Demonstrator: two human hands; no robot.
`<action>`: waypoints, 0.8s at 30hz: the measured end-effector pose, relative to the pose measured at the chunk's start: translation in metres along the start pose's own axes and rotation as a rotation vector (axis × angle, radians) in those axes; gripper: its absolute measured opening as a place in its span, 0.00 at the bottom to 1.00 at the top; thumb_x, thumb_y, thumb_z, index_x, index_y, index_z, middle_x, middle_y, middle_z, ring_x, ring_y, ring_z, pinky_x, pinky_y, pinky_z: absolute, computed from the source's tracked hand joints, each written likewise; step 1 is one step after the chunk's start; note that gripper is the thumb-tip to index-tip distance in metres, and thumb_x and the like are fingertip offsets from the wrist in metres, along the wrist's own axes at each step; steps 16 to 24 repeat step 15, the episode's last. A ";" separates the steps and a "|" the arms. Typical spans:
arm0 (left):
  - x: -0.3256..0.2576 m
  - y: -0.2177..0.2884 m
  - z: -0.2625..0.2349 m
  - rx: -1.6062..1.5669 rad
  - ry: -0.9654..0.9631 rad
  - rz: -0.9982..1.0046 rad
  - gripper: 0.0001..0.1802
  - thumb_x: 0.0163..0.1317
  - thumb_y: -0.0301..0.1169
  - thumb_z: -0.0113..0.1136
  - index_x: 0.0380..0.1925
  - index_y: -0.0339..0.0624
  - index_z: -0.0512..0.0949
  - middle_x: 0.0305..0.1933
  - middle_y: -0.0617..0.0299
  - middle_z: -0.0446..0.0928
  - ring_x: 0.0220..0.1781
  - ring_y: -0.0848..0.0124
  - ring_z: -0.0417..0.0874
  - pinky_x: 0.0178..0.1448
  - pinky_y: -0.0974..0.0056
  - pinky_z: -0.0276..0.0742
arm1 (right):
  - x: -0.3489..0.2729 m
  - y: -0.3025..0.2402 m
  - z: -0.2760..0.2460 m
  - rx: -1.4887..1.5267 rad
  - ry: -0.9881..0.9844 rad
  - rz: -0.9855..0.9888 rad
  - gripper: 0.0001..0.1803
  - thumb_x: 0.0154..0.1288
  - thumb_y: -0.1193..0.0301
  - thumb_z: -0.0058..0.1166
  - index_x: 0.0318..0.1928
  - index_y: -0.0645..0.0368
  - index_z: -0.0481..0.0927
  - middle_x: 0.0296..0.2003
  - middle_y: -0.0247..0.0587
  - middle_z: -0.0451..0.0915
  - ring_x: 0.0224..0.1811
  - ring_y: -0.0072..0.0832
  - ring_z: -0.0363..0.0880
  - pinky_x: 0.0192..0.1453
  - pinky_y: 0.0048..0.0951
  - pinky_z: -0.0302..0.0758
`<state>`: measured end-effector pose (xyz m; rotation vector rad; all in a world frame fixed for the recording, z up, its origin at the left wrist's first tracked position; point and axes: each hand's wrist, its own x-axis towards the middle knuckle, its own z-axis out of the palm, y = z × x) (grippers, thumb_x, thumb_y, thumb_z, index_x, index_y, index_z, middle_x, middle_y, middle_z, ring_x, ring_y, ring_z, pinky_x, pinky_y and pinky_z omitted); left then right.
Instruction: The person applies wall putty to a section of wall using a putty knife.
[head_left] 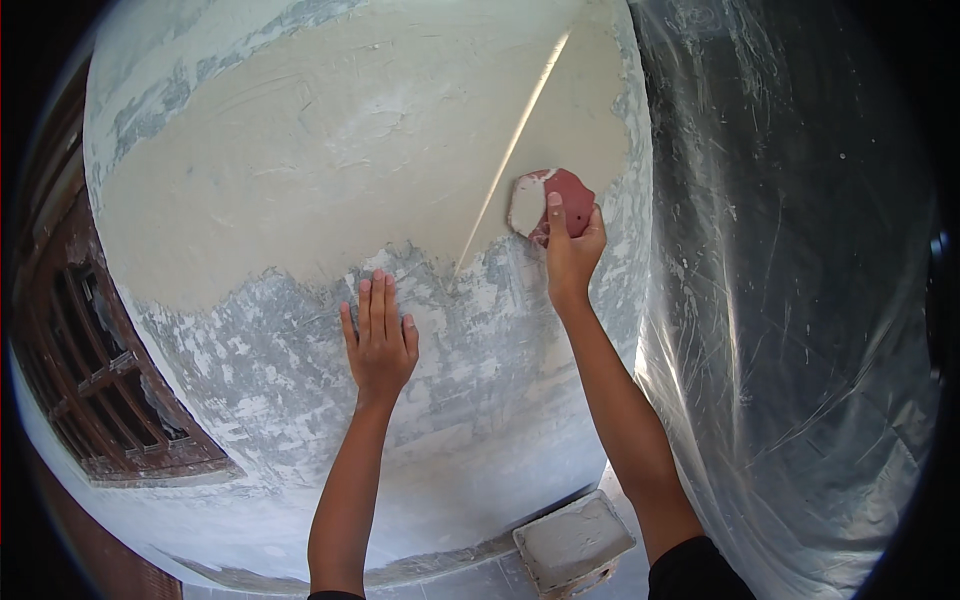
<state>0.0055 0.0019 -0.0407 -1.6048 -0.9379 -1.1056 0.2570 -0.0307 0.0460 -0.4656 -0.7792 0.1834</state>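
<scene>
Sandpaper (552,203) in right hand (572,250), left hand (379,338) (flat)

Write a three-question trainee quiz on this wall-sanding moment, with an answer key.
1. True or false: the left hand lies flat on the wall.
2. What does the right hand press against the wall? A) a reddish sanding sheet B) a steel trowel C) a paint roller
3. Fill in: right of the wall hangs clear ______ sheeting.

Key: 1 true. 2 A. 3 plastic.
</scene>
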 end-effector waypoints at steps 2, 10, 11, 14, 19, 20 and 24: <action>-0.001 0.003 0.002 -0.005 -0.003 0.001 0.30 0.71 0.35 0.46 0.72 0.39 0.63 0.76 0.58 0.63 0.80 0.62 0.57 0.81 0.47 0.47 | -0.013 0.022 0.008 -0.219 -0.290 -0.202 0.21 0.62 0.64 0.69 0.46 0.66 0.78 0.39 0.42 0.81 0.40 0.29 0.82 0.45 0.30 0.77; -0.001 0.002 0.000 -0.003 0.000 0.001 0.30 0.70 0.34 0.46 0.72 0.38 0.63 0.76 0.56 0.62 0.80 0.62 0.57 0.81 0.47 0.46 | 0.036 -0.004 -0.005 -0.040 0.135 -0.027 0.15 0.66 0.66 0.65 0.44 0.65 0.78 0.37 0.40 0.82 0.37 0.23 0.81 0.42 0.26 0.79; 0.000 0.001 0.001 -0.001 0.001 0.000 0.30 0.70 0.34 0.46 0.72 0.38 0.63 0.76 0.56 0.62 0.80 0.62 0.57 0.81 0.47 0.46 | 0.025 0.000 0.002 -0.042 0.023 -0.044 0.16 0.65 0.66 0.66 0.43 0.66 0.78 0.37 0.40 0.83 0.38 0.24 0.82 0.42 0.27 0.79; -0.002 0.000 0.001 0.020 -0.008 0.007 0.31 0.70 0.35 0.46 0.72 0.38 0.62 0.77 0.55 0.61 0.80 0.61 0.56 0.82 0.47 0.45 | 0.008 0.011 0.011 -0.352 -0.323 -0.226 0.21 0.61 0.62 0.70 0.47 0.62 0.80 0.40 0.47 0.84 0.41 0.35 0.83 0.48 0.34 0.79; -0.001 0.000 0.001 0.026 -0.010 0.010 0.31 0.70 0.35 0.46 0.72 0.38 0.62 0.77 0.55 0.61 0.81 0.61 0.56 0.82 0.47 0.45 | 0.016 0.011 0.011 -0.481 -0.344 -0.217 0.22 0.61 0.60 0.70 0.50 0.58 0.81 0.42 0.48 0.84 0.42 0.41 0.84 0.50 0.38 0.80; -0.001 0.000 0.001 0.026 -0.010 0.010 0.31 0.70 0.35 0.46 0.72 0.38 0.62 0.77 0.55 0.61 0.81 0.61 0.56 0.82 0.47 0.45 | 0.016 0.011 0.011 -0.481 -0.344 -0.217 0.22 0.61 0.60 0.70 0.50 0.58 0.81 0.42 0.48 0.84 0.42 0.41 0.84 0.50 0.38 0.80; -0.001 0.000 0.001 0.026 -0.010 0.010 0.31 0.70 0.35 0.46 0.72 0.38 0.62 0.77 0.55 0.61 0.81 0.61 0.56 0.82 0.47 0.45 | 0.016 0.011 0.011 -0.481 -0.344 -0.217 0.22 0.61 0.60 0.70 0.50 0.58 0.81 0.42 0.48 0.84 0.42 0.41 0.84 0.50 0.38 0.80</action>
